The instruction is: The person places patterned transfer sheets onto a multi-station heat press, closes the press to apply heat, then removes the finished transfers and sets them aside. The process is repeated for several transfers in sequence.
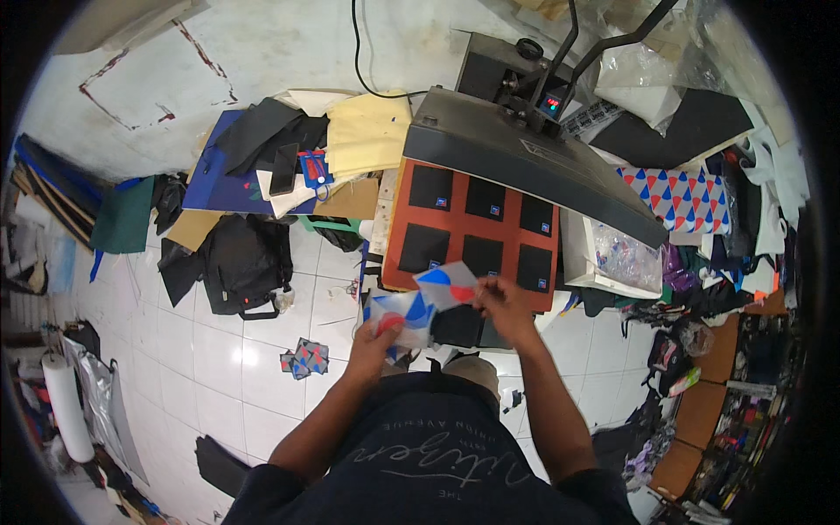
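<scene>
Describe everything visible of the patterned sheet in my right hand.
The patterned sheet is a thin, four-sided piece, pale grey and filmy-looking, with a blue shape toward its left and a red one toward its lower right. Your right hand pinches its right edge, tilted, in front of the orange-red pad. Whether it touches the pieces in your left hand is unclear.

Six black pieces (423, 245) lie on the orange press bed (456, 231).

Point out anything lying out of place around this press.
The loose pile of patterned pieces looks odd: it lies askew on the floor tiles, well left of the left hand, which holds similar sheets.
</scene>
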Action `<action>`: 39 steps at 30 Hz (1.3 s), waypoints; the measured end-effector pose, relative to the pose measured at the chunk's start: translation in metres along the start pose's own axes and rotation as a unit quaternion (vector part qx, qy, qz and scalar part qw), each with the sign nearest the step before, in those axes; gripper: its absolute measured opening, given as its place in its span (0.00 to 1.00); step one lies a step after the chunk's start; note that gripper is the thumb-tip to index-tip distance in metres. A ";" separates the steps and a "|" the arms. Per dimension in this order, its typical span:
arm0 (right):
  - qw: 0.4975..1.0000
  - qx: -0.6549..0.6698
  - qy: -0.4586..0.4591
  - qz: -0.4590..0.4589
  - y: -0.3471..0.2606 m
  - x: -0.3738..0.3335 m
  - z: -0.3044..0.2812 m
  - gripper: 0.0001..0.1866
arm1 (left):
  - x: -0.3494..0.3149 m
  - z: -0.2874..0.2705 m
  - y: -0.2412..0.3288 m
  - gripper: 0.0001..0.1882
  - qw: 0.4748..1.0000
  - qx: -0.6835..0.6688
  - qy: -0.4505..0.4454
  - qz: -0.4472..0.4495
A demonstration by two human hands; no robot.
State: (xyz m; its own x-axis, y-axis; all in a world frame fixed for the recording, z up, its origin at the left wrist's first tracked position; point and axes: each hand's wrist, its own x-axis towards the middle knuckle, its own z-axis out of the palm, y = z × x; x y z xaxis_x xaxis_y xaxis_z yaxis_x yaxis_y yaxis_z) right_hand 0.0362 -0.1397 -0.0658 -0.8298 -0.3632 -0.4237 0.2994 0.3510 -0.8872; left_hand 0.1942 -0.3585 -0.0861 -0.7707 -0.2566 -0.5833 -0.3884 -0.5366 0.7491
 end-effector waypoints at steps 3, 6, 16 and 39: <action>0.994 -0.081 0.008 -0.071 -0.029 0.043 0.001 0.15 | 0.004 -0.035 0.003 0.13 0.999 -0.035 0.037 0.018; 0.991 -0.121 -0.029 -0.040 -0.060 0.085 0.006 0.16 | 0.010 -0.074 0.000 0.13 0.999 -0.019 0.043 0.014; 0.943 -0.305 -0.046 -0.121 -0.018 0.153 0.037 0.12 | 0.004 -0.133 0.006 0.13 0.996 -0.035 0.081 0.011; 0.926 -0.367 0.059 -0.057 -0.009 0.126 0.051 0.12 | 0.021 -0.148 -0.003 0.16 0.998 -0.007 0.056 -0.036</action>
State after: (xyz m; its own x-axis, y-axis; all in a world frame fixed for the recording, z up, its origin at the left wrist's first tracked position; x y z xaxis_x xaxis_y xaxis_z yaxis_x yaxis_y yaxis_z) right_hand -0.0470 -0.2325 -0.1200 -0.8951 -0.3522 -0.2734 -0.1587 0.8248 -0.5427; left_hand 0.2541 -0.4811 -0.1465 -0.6797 -0.3036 -0.6677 -0.4332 -0.5684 0.6995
